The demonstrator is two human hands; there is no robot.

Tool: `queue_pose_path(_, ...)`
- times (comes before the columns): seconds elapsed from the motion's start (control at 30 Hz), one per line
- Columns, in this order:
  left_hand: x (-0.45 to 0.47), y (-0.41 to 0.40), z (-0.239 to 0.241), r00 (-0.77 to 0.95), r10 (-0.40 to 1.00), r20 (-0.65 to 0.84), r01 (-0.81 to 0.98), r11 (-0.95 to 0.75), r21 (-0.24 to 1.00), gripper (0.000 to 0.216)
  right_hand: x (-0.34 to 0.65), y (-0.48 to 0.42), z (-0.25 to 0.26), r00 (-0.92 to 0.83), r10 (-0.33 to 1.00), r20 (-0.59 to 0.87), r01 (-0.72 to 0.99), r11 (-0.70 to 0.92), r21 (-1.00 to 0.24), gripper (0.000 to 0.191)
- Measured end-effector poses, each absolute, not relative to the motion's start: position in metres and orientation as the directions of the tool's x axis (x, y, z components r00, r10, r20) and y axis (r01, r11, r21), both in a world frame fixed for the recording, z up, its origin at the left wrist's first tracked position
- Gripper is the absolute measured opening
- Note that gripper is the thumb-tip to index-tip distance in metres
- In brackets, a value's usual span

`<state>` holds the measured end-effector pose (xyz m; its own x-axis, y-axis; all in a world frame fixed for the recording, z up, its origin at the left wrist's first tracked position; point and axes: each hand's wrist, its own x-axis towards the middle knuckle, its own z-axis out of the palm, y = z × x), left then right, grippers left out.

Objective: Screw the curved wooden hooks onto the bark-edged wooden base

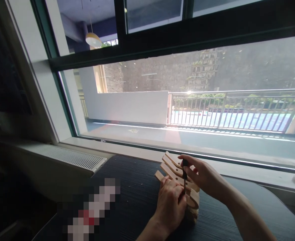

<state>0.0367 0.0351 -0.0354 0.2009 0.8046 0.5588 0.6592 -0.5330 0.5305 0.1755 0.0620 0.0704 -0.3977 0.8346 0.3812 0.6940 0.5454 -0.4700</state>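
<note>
A light wooden assembly (174, 169) of several slats joined in a row lies on the dark table (127, 197), close to the window. My left hand (170, 204) rests flat on its near end and presses it down. My right hand (200, 174) grips a small screwdriver (185, 174) with a black handle, held upright with its tip on the wood between my two hands.
A large window (187, 110) with a white sill runs along the table's far edge. A white radiator grille (72, 157) sits at the left. A blurred patch (92, 211) covers part of the table's near left. Small wood crumbs lie scattered on the tabletop.
</note>
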Motion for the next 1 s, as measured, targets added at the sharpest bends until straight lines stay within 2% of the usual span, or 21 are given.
queue_pose_path(0.1, 0.0383, 0.0336, -0.0346, 0.179, 0.813, 0.554, 0.664, -0.515, 0.542, 0.008, 0.1838, 0.0620, 0.0706, -0.398, 0.828, 0.394, 0.662, 0.557, -0.501, 0.034)
queue_pose_path(0.23, 0.0393, 0.0308, -0.0318, 0.187, 0.809, 0.557, 0.668, -0.521, 0.532, 0.007, 0.1860, 0.0568, 0.0699, -0.347, 0.839, 0.419, 0.724, 0.524, -0.449, 0.024)
queue_pose_path(0.5, 0.0405, 0.0313, -0.0356, 0.195, 0.794, 0.575, 0.676, -0.534, 0.508, 0.007, 0.1804, 0.0533, 0.0653, -0.405, 0.788, 0.464, 0.697, 0.595, -0.400, 0.041)
queue_pose_path(0.83, 0.0405, 0.0304, -0.0358, 0.189, 0.811, 0.554, 0.674, -0.517, 0.528, 0.008, 0.1836, 0.0602, 0.0622, -0.348, 0.827, 0.443, 0.737, 0.533, -0.416, 0.022)
queue_pose_path(1.0, 0.0404, 0.0313, -0.0380, 0.194, 0.795, 0.575, 0.680, -0.531, 0.505, 0.008, 0.1826, 0.0613, 0.0620, -0.322, 0.841, 0.435, 0.756, 0.505, -0.417, 0.019)
